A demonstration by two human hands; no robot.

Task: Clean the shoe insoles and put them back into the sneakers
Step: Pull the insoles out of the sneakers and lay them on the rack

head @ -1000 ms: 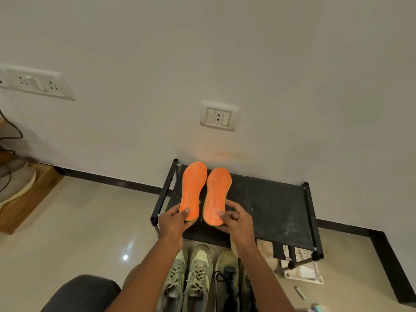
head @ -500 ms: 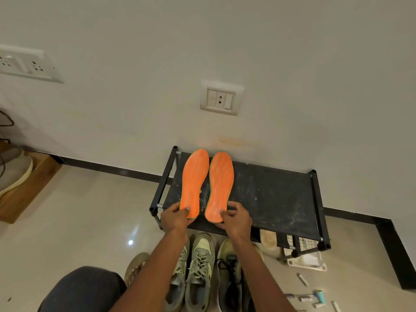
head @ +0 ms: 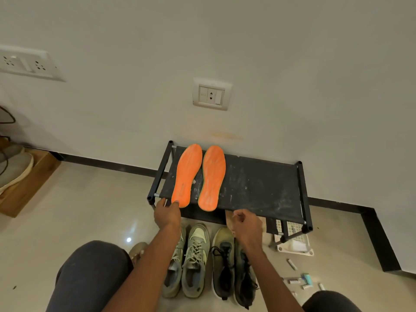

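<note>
Two orange insoles (head: 200, 176) lengthwise, toes toward wall (head: 292, 75).

Bare forearms, no sleeves visible; dark grey trousers (head: 90, 278) on both knees.

Black rack by the wall, shoes on the floor

Two orange insoles (head: 199, 176) lie side by side on the dusty black rack (head: 258, 188). On the shiny floor (head: 78, 210) in front sit green sneakers (head: 189, 260) and dark sneakers (head: 231, 266), with small tubes (head: 297, 280) scattered to the right.
</note>
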